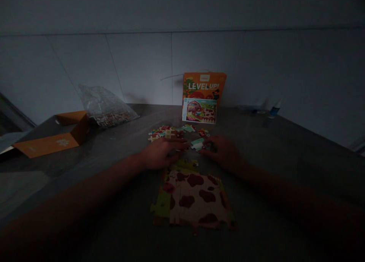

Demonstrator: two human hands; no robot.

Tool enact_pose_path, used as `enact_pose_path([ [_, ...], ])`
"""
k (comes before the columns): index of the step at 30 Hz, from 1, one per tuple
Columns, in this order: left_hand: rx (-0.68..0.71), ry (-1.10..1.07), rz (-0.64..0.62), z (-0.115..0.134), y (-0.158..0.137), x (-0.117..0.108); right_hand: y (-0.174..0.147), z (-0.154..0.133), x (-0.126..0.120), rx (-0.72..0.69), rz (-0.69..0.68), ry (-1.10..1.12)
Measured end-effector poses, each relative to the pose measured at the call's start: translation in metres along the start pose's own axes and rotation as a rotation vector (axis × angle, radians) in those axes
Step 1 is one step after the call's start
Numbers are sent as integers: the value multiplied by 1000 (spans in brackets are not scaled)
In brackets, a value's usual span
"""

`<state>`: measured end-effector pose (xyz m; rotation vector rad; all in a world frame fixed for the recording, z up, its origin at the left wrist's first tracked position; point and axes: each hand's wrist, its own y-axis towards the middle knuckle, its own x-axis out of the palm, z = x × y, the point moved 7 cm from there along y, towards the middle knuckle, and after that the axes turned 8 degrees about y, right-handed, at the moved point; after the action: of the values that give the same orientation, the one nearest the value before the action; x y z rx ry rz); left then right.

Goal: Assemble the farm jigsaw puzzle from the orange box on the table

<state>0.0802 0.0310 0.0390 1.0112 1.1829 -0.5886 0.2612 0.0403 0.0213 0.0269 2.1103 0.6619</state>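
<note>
My left hand (161,152) reaches across the loose puzzle pieces (164,132), fingers stretched out to the right and partly over a few of them. Opposite it, my right hand (224,152) has its thumb and forefinger at the right edge of a pale green puzzle piece (197,143), apparently pinching it. Nearer to me lies a joined section of puzzle (196,197) showing a brown-spotted cow on green. A green strip of puzzle (185,164) adjoins its upper edge. The dim light hides finer detail.
A puzzle picture card (199,111) leans on an orange "Level Up!" box (204,83) by the wall. On the left are an open orange box tray (51,142) and a clear plastic bag of pieces (110,112). A small blue-labelled bottle (274,110) stands back right.
</note>
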Motion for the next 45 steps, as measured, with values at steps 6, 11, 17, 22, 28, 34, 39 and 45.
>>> enact_pose_path([
  [6,-13,-18,5,-2,-1,1,0,-1,-12,-8,113,86],
  [11,-16,-3,-4,-4,-1,2,3,19,-27,135,257,144],
  [17,-13,5,-16,-3,-1,3,5,47,-26,353,260,276],
  [22,-4,4,-1,-2,0,1,3,40,-26,301,299,261],
  [28,-10,5,-24,-4,-1,4,5,29,-18,233,139,87],
  [34,-16,22,-38,-4,-1,6,8,24,-9,151,13,9],
  [39,-32,39,-26,-4,0,4,5,38,-23,234,233,82],
  [45,-486,116,100,-34,-7,-11,0,61,-26,402,342,210],
])
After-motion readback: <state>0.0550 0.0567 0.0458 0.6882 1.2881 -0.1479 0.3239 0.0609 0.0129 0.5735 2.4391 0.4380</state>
